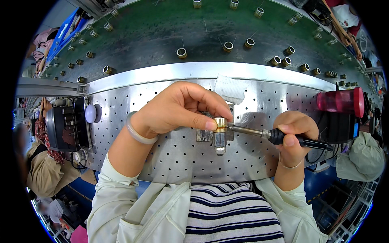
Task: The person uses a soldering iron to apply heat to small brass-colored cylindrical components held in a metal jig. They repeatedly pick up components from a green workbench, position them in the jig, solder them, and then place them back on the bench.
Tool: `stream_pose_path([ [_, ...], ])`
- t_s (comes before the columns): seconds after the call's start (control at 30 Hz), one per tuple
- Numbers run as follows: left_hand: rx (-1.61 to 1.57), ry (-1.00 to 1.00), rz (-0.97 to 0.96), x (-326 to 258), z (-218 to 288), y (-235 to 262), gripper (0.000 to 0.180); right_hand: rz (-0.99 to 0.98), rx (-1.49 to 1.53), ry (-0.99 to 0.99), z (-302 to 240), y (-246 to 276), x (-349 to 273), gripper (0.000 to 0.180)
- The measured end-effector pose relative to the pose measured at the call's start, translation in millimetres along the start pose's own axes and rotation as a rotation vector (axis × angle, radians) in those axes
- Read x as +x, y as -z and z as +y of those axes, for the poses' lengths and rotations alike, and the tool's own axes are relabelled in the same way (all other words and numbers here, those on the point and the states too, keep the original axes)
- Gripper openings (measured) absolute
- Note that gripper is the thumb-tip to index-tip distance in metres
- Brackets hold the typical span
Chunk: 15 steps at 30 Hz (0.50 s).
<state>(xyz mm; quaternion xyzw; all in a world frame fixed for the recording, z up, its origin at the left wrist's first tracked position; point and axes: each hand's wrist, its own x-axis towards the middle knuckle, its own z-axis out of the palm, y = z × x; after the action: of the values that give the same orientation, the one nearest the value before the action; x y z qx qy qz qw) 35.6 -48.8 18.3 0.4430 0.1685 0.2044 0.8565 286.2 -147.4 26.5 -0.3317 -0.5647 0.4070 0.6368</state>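
Note:
Between the thumb and fingers of my left hand (182, 106) is a small metal ring-shaped coil part (220, 124), gold and silver in colour. It sits on the upper end of a short metal post (220, 141), which belongs to a small metal fixture (203, 135) on the perforated work plate. My right hand (296, 133) is closed round the black handle of a soldering iron (259, 132). The iron points left, and its tip reaches the right side of the coil part; whether it touches cannot be made out.
Beyond the perforated metal plate (170, 158) runs a green conveyor belt (154, 28) carrying several similar coil parts (181, 52). A folded white cloth (230, 89) lies behind the fixture. To the right stands a red translucent container (340, 102); to the left, a black box-like device (60, 123). Other people sit nearby.

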Motion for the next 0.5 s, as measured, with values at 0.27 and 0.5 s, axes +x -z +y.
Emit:
stream_pose_path([
  [0.27,0.015,0.014,0.007,0.3,0.1,-0.1,0.029,0.022,-0.027,-0.057,0.5,-0.1,-2.4,0.017],
  [0.5,-0.006,0.003,-0.007,0.4,-0.8,0.6,0.029,0.036,-0.035,-0.098,-2.1,-0.6,-2.9,0.017],
])
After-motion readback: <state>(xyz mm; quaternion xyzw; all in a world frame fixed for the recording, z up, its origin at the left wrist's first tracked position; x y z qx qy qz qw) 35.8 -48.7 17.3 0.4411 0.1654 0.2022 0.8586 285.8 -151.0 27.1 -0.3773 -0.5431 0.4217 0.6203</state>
